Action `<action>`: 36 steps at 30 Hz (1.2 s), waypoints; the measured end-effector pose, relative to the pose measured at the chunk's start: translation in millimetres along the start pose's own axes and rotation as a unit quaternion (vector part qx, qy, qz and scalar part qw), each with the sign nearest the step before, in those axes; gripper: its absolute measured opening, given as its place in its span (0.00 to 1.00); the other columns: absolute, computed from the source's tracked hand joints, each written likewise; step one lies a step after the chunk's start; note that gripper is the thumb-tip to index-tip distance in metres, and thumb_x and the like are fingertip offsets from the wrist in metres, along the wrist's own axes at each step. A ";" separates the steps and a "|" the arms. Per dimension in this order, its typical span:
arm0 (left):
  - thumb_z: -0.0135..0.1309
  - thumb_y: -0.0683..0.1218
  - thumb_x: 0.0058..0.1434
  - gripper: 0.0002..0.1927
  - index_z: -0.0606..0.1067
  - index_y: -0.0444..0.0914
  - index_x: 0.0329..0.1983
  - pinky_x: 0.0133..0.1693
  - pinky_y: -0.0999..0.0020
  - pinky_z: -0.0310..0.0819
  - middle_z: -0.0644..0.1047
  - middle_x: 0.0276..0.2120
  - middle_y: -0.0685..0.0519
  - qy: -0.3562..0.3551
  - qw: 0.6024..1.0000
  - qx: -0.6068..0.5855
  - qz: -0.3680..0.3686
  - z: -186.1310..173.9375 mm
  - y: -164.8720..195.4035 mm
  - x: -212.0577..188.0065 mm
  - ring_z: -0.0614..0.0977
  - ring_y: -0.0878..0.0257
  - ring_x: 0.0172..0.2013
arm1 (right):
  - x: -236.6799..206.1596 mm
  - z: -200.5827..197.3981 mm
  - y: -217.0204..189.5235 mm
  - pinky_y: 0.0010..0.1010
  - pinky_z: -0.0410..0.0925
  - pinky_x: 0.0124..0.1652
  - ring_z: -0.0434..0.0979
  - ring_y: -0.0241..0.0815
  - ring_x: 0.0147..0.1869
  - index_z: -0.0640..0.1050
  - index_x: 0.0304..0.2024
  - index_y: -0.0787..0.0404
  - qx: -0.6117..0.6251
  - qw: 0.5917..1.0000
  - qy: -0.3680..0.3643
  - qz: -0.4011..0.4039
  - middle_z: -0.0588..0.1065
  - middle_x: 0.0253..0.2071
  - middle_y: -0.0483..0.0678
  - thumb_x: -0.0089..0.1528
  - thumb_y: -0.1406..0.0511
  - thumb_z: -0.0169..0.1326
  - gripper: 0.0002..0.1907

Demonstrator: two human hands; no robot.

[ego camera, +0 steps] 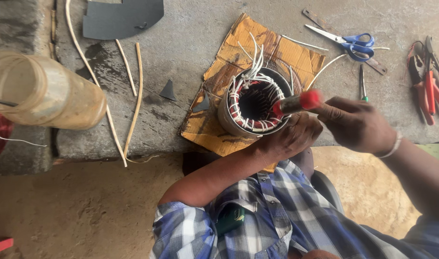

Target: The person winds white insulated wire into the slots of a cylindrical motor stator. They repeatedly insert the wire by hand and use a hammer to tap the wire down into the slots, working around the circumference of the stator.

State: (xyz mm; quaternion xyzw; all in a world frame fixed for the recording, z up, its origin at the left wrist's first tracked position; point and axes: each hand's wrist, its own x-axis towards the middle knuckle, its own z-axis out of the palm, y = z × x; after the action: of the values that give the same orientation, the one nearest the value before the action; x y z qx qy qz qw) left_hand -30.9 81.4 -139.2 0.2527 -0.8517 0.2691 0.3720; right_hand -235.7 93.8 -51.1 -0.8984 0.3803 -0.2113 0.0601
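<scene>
Motor stator [252,103] sits mid-frame on cardboard [214,129], coils mostly laced with white cord but loose tails sticking up, left hand [289,139] gripping its rim, right hand [356,122] closed round a red-handled tool [296,102].

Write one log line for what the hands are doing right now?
left hand: steadies motor stator | right hand: holds red-handled tool over windings | stator on cardboard

Upright wound stator [252,103] on cardboard [286,52]

one head-worn view, looking steeply down, close over the concrete bench [181,43] edge
</scene>
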 end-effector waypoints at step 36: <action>0.55 0.47 0.64 0.09 0.77 0.35 0.38 0.41 0.58 0.81 0.79 0.35 0.45 -0.395 0.841 -0.299 -0.218 -82.4 -134.2 61.3 0.85 0.55 0.38 | 65.5 13.0 -4.4 0.33 0.68 0.55 0.76 0.42 0.52 0.78 0.38 0.57 0.280 0.958 0.041 -0.056 0.81 0.43 0.43 0.64 0.70 0.58 0.03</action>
State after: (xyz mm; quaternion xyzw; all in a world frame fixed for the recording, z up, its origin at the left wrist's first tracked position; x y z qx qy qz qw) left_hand 58.2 22.9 -8.2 0.3934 -0.8884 -0.2093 0.1101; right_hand -186.6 49.8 -39.8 -0.8562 0.2567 -0.3490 0.2814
